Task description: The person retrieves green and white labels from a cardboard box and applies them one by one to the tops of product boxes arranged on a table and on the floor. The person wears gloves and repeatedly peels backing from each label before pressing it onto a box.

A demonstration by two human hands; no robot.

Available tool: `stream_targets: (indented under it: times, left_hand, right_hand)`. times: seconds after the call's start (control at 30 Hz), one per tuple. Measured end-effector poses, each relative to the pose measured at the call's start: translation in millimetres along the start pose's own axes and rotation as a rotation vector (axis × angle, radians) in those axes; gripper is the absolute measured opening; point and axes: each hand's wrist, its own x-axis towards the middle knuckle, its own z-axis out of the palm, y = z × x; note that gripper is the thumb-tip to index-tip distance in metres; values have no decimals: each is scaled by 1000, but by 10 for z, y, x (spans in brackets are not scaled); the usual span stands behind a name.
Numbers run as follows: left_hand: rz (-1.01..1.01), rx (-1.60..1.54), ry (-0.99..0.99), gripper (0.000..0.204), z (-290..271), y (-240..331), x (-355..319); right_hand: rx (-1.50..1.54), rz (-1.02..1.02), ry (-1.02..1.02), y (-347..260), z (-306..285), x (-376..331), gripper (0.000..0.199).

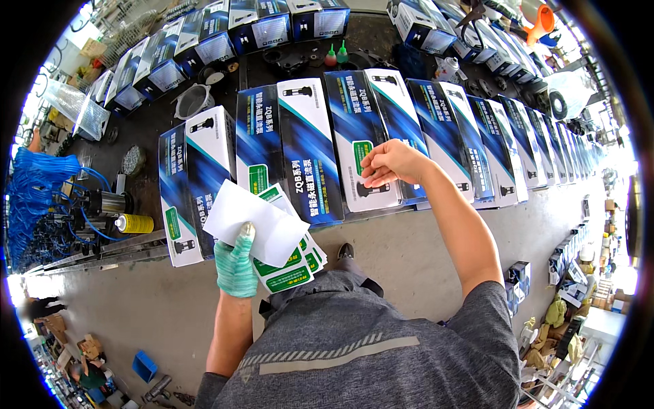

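My left hand (pixel 236 262), in a green knitted glove, is closed on a stack of green-and-white label sheets (pixel 289 278), its thumb on top. A blank white sheet (pixel 255 225) lies over them and hides part of the stack. My right hand (pixel 394 163) is bare, its fingers loosely bent and nothing visible in them. It hovers at or just above a blue, black and white carton (pixel 351 102), beside the green label (pixel 362 151) on its face; whether the fingertips touch is unclear. Similar green labels show on the cartons to the left (pixel 172 221).
Cartons stand in a long row along the bench edge, curving away right (pixel 518 133). More cartons (pixel 204 41) line the back. Small bottles (pixel 331 56), a clear plastic tub (pixel 194 101), a yellow can (pixel 135 223) and blue hoses (pixel 41 184) are around the bench.
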Motion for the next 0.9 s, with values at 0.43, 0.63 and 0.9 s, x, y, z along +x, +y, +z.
stream_targets:
  times: [0.43, 0.63, 0.9]
  left_hand:
    - [-69, 40, -132, 46, 222, 174, 320]
    - [-184, -186, -393, 44, 412, 74, 409]
    - [-407, -523, -753, 23, 482, -122, 310]
  right_hand:
    - [-339, -887, 467, -144, 1259, -343, 38]
    - [-372, -655, 575, -11, 1979, -1045, 40]
    - [21, -650, 1308, 739, 1688, -1426, 18]
